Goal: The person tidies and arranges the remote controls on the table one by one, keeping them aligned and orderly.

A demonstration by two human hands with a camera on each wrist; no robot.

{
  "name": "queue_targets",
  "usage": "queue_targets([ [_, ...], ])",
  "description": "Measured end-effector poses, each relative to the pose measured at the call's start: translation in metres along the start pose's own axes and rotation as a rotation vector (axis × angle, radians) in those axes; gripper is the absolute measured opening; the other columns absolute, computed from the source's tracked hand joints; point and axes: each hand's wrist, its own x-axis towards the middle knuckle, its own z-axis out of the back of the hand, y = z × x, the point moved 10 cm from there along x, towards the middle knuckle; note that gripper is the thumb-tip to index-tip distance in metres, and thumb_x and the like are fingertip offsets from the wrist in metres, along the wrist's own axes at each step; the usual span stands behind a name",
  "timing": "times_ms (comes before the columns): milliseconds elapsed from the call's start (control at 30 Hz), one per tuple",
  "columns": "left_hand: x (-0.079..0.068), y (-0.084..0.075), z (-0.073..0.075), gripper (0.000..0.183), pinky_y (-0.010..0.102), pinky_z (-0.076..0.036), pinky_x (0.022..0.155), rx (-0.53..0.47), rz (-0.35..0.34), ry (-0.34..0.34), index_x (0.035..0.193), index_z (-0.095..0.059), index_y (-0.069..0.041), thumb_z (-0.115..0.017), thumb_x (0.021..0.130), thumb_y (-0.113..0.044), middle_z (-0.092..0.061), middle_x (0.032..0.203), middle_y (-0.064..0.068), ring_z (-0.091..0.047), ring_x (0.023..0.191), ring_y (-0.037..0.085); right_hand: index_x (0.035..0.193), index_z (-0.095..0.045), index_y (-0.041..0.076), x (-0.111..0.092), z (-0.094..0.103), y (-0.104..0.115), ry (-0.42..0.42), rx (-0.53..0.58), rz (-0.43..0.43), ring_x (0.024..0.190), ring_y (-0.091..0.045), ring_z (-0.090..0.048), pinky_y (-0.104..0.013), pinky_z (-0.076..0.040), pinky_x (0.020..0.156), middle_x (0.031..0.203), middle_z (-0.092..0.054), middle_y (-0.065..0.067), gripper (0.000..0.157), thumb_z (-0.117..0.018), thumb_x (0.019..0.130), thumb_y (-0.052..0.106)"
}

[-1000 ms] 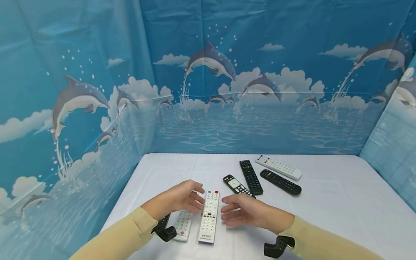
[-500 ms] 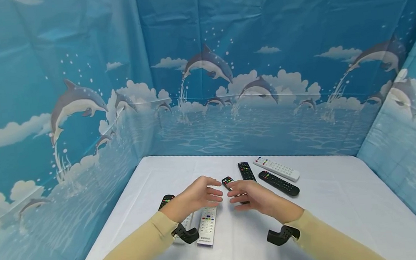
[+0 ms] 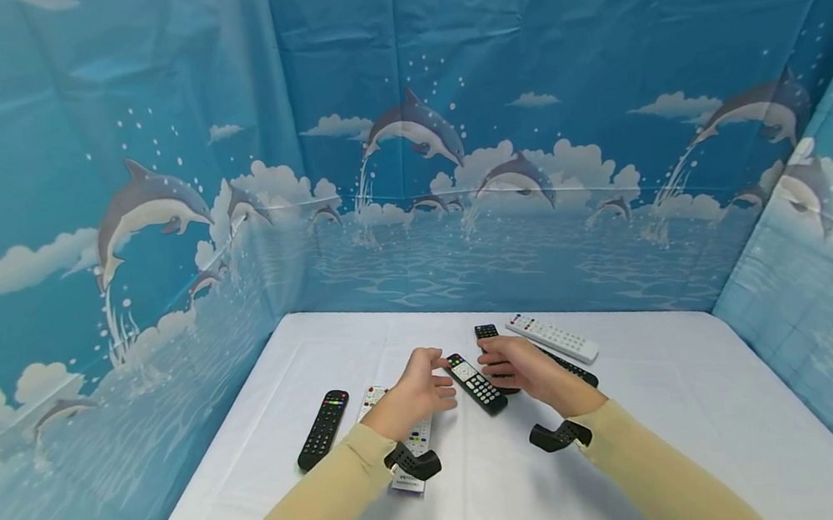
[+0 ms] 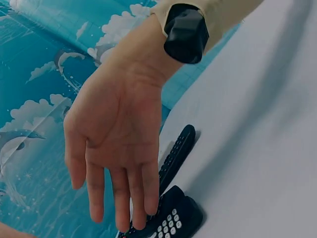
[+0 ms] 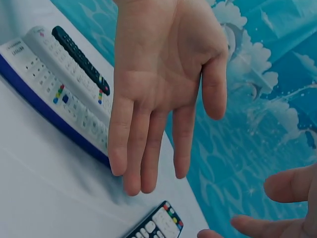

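Observation:
A small black remote control (image 3: 477, 384) with white buttons lies tilted on the table between my hands. My left hand (image 3: 417, 387) hovers at its left side with the palm turned inward. Relaxed, nearly straight fingers show on this hand (image 4: 119, 124) in the left wrist view, holding nothing. On the other side, my right hand (image 3: 528, 370) is held above the table and partly covers a long black remote (image 3: 486, 332). The right wrist view shows that hand (image 5: 161, 74) with fingers extended and palm bare. Below its fingertips, the white-buttoned remote (image 5: 161, 223) is partly in view.
A white remote (image 3: 418, 437) and a second white one (image 3: 371, 397) lie partly hidden under my left arm. Further left is a black remote (image 3: 323, 430). Back right lie a white remote (image 3: 554, 337) and a partly covered black one (image 3: 578, 370). A dolphin-print curtain (image 3: 416, 252) borders the table.
My left hand has moved right from the white remotes to the small black remote, uncovering the black one at left. My right hand has shifted right and away, uncovering the small remote.

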Motion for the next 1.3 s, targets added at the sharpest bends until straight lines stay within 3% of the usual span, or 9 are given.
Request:
queue_targets([
  [133,0.009,0.005,0.002,0.067,0.068,-0.013,0.114,-0.046,-0.002,-0.039,0.155,-0.018,0.009,-0.036,0.104,-0.030,-0.009,0.153,0.044,-0.008,0.143,0.060,0.155,-0.031,0.000,0.013,0.002,-0.011,0.001,-0.022,-0.027,0.139,-0.045,-0.038,-0.056,-0.033,0.113,0.152,-0.036,-0.032,0.055,-0.043,0.108,0.025],
  [433,0.025,0.012,0.001,0.074,0.069,-0.011,0.114,-0.143,0.011,-0.039,0.156,-0.012,0.009,-0.034,0.103,-0.037,-0.010,0.153,0.045,-0.011,0.144,0.058,0.159,-0.024,0.003,0.024,-0.006,-0.017,0.012,-0.082,-0.067,0.144,-0.046,-0.030,-0.058,-0.025,0.116,0.154,-0.032,-0.032,0.063,-0.046,0.106,0.030],
  [567,0.026,0.015,0.000,0.074,0.071,-0.013,0.113,-0.189,0.010,-0.038,0.155,-0.010,0.011,-0.032,0.103,-0.038,-0.011,0.153,0.045,-0.013,0.144,0.057,0.157,-0.026,0.002,0.026,-0.007,-0.021,-0.012,-0.097,-0.102,0.142,-0.046,-0.032,-0.058,-0.030,0.114,0.152,-0.034,-0.034,0.064,-0.047,0.105,0.032],
  [767,0.028,0.020,0.003,0.073,0.069,-0.018,0.113,-0.228,-0.006,-0.077,0.152,-0.012,0.015,-0.033,0.103,-0.034,-0.017,0.151,0.046,-0.020,0.143,0.056,0.150,-0.035,-0.006,0.025,0.003,-0.034,-0.095,0.028,-0.150,0.134,-0.044,-0.045,-0.057,-0.040,0.107,0.145,-0.042,-0.033,0.058,-0.048,0.105,0.027],
  [1033,0.028,0.024,0.005,0.063,0.064,-0.026,0.113,-0.148,-0.050,-0.111,0.148,-0.020,0.018,-0.036,0.098,-0.018,-0.030,0.145,0.042,-0.031,0.139,0.053,0.142,-0.048,-0.007,0.024,0.013,-0.043,-0.154,0.028,-0.130,0.114,-0.035,-0.060,-0.048,-0.054,0.087,0.130,-0.056,-0.025,0.047,-0.054,0.100,0.013],
  [1300,0.026,0.026,0.012,0.045,0.056,-0.043,0.103,-0.037,-0.085,-0.193,0.128,-0.045,0.013,-0.044,0.084,0.006,-0.049,0.130,0.034,-0.053,0.120,0.041,0.143,-0.050,-0.005,0.022,0.015,-0.047,-0.151,-0.024,-0.073,0.097,-0.027,-0.067,-0.040,-0.058,0.078,0.123,-0.062,-0.023,0.046,-0.056,0.098,0.003],
])
